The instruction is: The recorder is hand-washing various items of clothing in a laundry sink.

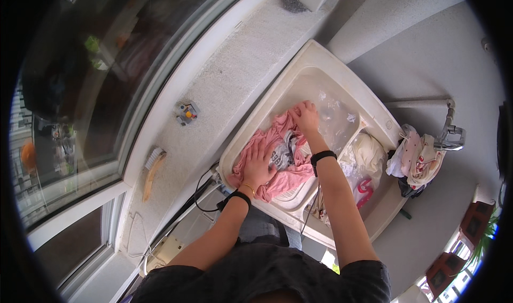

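A pink cloth garment (288, 177) lies bunched and wet-looking over the left basin of a laundry sink (332, 59). My left hand (258, 165) rests flat on it, fingers spread, near the basin's left side. At the cloth's far edge, my right hand (306, 116) has its fingers curled onto the fabric. Between the hands shows a grey patch (283, 154) with dark lettering. Part of the ridged washboard (289, 197) is visible below the cloth; the rest is covered. Shallow water (330, 110) lies beyond my right hand.
Right of the divider, the second compartment holds a plastic bag (366, 151) and a pink-red item (364, 191). Bags hang from a metal tap (451, 138) on the wall. A wooden scrub brush (153, 173) and a small toy-brick piece (187, 112) lie on the left ledge (224, 74).
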Motion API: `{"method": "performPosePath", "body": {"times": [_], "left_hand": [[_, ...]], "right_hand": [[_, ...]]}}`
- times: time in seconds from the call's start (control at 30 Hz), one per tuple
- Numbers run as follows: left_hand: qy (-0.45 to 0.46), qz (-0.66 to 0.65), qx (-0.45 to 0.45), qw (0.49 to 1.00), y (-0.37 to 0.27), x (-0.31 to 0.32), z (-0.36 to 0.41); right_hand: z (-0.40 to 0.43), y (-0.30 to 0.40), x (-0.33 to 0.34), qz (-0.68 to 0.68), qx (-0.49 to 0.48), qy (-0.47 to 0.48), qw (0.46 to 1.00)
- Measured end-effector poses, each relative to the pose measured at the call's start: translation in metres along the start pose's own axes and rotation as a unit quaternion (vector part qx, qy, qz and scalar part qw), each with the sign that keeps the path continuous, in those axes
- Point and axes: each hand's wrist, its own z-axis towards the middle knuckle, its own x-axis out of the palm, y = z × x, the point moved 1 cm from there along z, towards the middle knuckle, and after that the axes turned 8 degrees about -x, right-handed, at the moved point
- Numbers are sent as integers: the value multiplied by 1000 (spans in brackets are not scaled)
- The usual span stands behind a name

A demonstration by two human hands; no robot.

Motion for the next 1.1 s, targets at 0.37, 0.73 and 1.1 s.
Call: {"method": "performPosePath", "body": {"times": [0.37, 0.73, 1.1], "left_hand": [[36, 20, 2, 999, 2, 3, -3], [64, 20, 6, 998, -9, 8, 4], [47, 26, 6, 999, -3, 9, -6]], "right_hand": [[-86, 66, -8, -31, -27, -13, 999], [-117, 68, -1, -51, -52, -59, 996], [7, -41, 1, -53, 126, 14, 991]]}}
